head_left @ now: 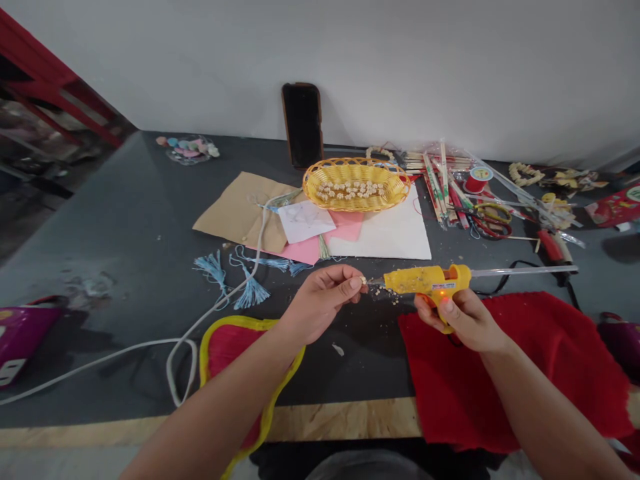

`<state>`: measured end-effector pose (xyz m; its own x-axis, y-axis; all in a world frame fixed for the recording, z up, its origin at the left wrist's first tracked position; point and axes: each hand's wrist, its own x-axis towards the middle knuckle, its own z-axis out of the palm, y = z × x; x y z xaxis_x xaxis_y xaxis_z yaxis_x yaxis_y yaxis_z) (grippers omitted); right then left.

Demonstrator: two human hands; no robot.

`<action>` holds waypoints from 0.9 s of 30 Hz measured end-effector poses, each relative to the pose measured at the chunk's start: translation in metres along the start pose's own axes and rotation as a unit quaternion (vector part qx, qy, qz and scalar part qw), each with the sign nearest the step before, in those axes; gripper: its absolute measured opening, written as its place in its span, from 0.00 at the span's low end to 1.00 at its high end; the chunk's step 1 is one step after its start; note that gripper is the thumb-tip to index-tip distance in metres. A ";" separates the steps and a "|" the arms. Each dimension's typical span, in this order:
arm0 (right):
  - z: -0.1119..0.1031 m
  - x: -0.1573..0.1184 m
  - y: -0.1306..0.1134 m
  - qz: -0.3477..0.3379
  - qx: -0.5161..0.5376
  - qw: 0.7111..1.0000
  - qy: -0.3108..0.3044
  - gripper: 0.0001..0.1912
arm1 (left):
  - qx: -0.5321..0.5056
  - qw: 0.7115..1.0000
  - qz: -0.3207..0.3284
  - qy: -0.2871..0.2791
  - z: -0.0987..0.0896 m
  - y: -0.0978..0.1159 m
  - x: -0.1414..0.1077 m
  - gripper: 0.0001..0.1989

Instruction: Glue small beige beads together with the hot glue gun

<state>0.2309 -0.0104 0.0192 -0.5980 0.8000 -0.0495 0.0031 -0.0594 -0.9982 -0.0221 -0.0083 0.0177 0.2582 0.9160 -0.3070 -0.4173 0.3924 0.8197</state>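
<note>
My right hand is wrapped round the handle of a yellow hot glue gun, whose small light glows orange-red. A long clear glue stick juts out of its back end. Between thumb and fingers, my left hand pinches a small pale bead-like piece, right at the gun's nozzle; whether the two touch I cannot tell. Tiny pale bits lie scattered on the table below the nozzle. Beyond my hands, a yellow woven basket holds several small cream flower-like pieces.
Blue tassels and a white cord lie left of my hands. Red cloth spreads under my right forearm. A phone leans on the wall. Scissors, wrapped chopsticks and a red thread spool crowd the back right.
</note>
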 end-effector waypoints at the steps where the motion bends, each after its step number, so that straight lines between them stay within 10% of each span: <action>1: 0.000 0.000 0.001 0.000 -0.002 1.000 -0.002 0.22 | 0.001 1.000 0.001 0.000 0.000 0.000 0.000 0.14; 10: 0.001 0.001 0.001 -0.003 0.045 0.999 0.002 0.20 | -0.008 1.000 0.005 0.000 -0.001 -0.001 0.001 0.12; 18: -0.014 0.012 0.015 0.065 0.124 0.964 0.224 0.18 | -0.029 0.999 0.019 0.004 0.000 0.000 0.002 0.10; 27: -0.028 0.035 0.013 0.064 0.098 0.942 0.316 0.28 | -0.019 1.000 0.017 -0.010 0.002 0.002 0.000 0.11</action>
<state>0.2321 0.0334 0.0039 -0.0064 0.9707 -0.2401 -0.1425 -0.2385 -0.9606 -0.0210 -0.0077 0.0206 0.2614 0.9270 -0.2691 -0.4580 0.3645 0.8108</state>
